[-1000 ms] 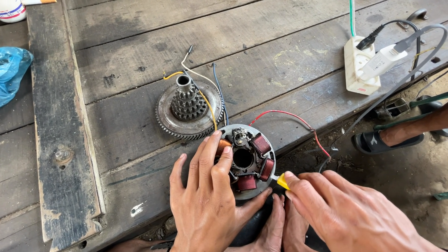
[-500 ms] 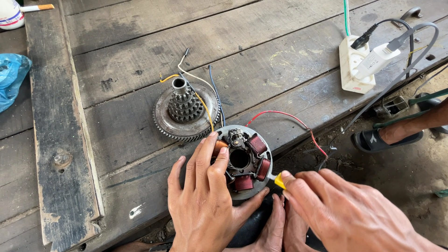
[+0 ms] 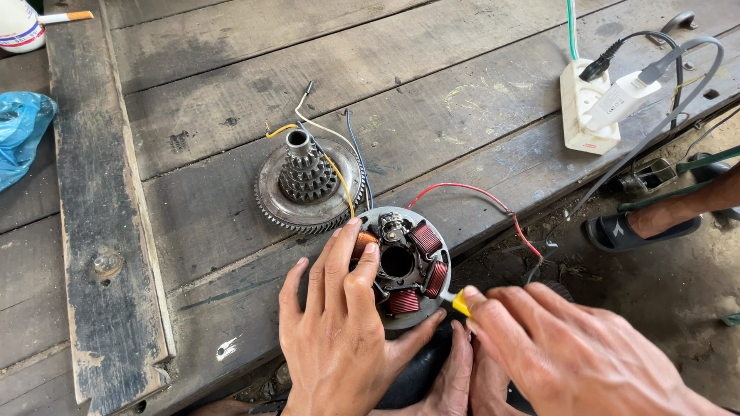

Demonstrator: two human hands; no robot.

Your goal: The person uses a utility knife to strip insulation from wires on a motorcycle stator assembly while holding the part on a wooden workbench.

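A round metal stator plate [image 3: 401,262] with several red and copper wire coils rests at the near edge of a weathered wooden table [image 3: 231,100]. My left hand [image 3: 339,331] lies over its left side, fingers on a copper coil and thumb under the rim. My right hand [image 3: 570,354] grips a tool with a yellow handle [image 3: 460,303], its metal tip touching the plate's lower right. A red wire [image 3: 478,196] loops off the plate. Yellow, white and dark wires run back over a stepped gear cluster [image 3: 308,181].
A white power strip [image 3: 586,115] with two plugs sits at the table's right edge. A blue plastic bag [image 3: 23,131] lies far left, a white container [image 3: 19,27] at top left. Another person's sandalled foot [image 3: 647,223] stands on the ground to the right.
Both hands and the stator plate keep almost the same position; the view has shifted only slightly.
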